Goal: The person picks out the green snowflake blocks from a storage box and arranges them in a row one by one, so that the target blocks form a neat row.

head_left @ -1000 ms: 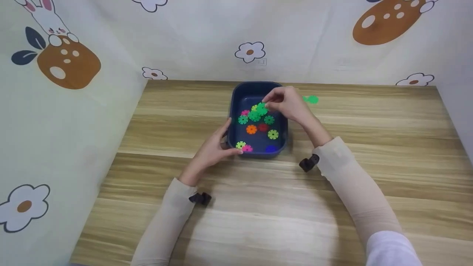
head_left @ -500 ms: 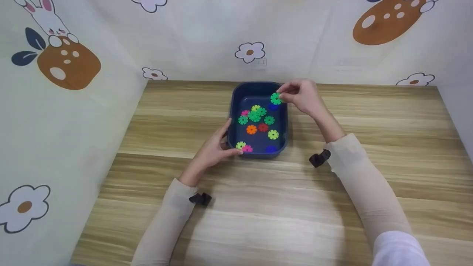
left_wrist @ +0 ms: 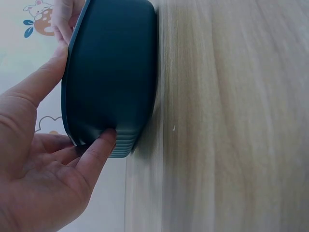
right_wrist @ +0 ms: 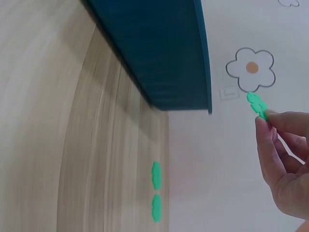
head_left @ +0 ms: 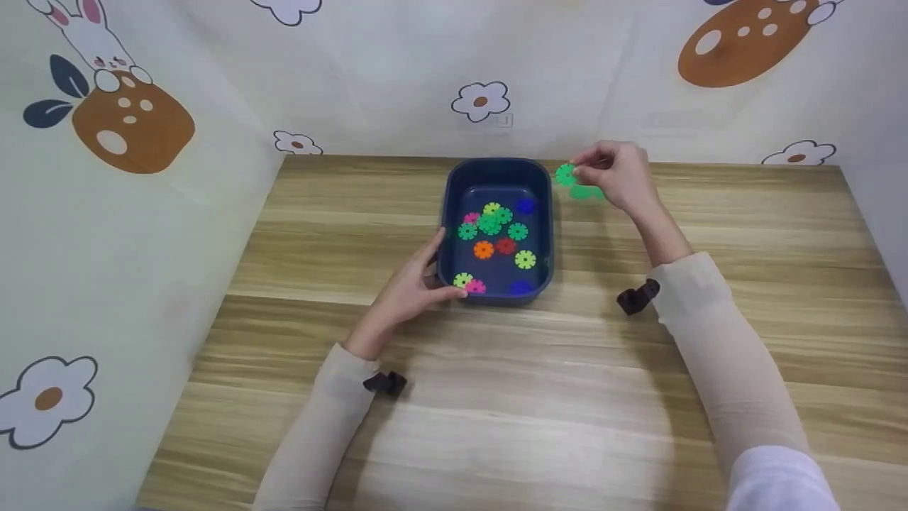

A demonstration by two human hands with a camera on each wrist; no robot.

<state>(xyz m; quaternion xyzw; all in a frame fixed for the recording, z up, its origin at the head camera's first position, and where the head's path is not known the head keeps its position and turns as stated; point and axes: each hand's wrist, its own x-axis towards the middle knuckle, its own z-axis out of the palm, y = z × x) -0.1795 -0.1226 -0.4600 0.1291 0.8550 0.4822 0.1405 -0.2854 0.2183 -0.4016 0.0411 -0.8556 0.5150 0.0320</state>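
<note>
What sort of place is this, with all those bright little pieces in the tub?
Perhaps an indoor corner for play: the wall covering is printed with cartoon flowers and a rabbit, and a dark blue tub of colourful notched discs stands on a wood-grain table.

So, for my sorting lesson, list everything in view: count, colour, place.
Table: 1, wood-patterned, centre
Tray: 1, dark blue, on table
Yellow discs: 3, yellow, tray
Pink discs: 2, pink, tray
Blue discs: 2, blue, tray
Orange disc: 1, orange, tray
Red disc: 1, red, tray
Green discs: at least 4, green, tray (overlapping)
Table discs: 2, green, right of tray
Held disc: 1, green, mid-air, right of tray
Walls: 3, pale, some printed, around table
Wrist cameras: 2, black, wrists
Sleeves: 3, two beige, one white, arms
Left hand: 1, bare, gripping tray's near-left corner
Right hand: 1, bare, pinching held disc
</note>
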